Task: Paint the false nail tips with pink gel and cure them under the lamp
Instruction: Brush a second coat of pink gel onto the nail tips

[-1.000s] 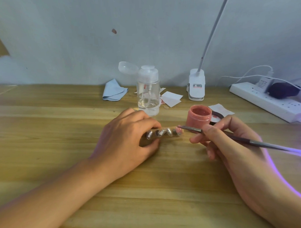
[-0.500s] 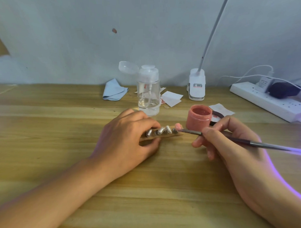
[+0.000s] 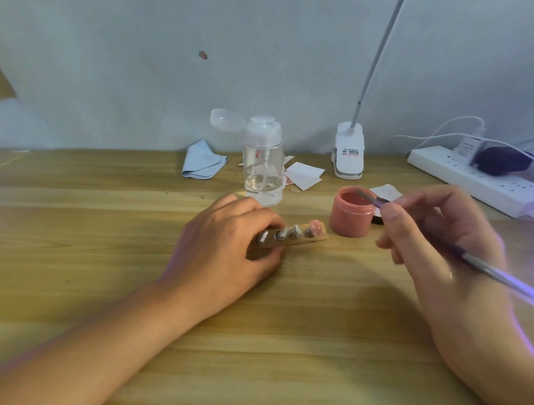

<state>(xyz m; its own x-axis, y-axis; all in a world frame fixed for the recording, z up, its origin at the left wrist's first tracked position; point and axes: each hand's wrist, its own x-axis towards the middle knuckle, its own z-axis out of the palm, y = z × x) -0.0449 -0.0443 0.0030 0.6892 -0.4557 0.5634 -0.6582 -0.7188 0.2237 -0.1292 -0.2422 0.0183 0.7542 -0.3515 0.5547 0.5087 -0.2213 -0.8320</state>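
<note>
At the centre of the frame the left hand (image 3: 228, 243) grips the strip of nail tips (image 3: 291, 233) on the surface (image 3: 109, 238); the rightmost tip is pink. The right hand (image 3: 436, 226) pinches the brush (image 3: 478, 262), its tip over the open pink gel jar (image 3: 352, 213) just right of the strip

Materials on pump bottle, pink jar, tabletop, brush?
Pump bottle: probably clear glossy plastic; the liquid and dip tube show through.
Pink jar: likely plastic, matte; unclear whether the pink is the wall or the gel.
Tabletop: wood or wood-look laminate, with grain lines and a satin sheen.
Brush: handle seems metal, with a silvery glint.
</note>
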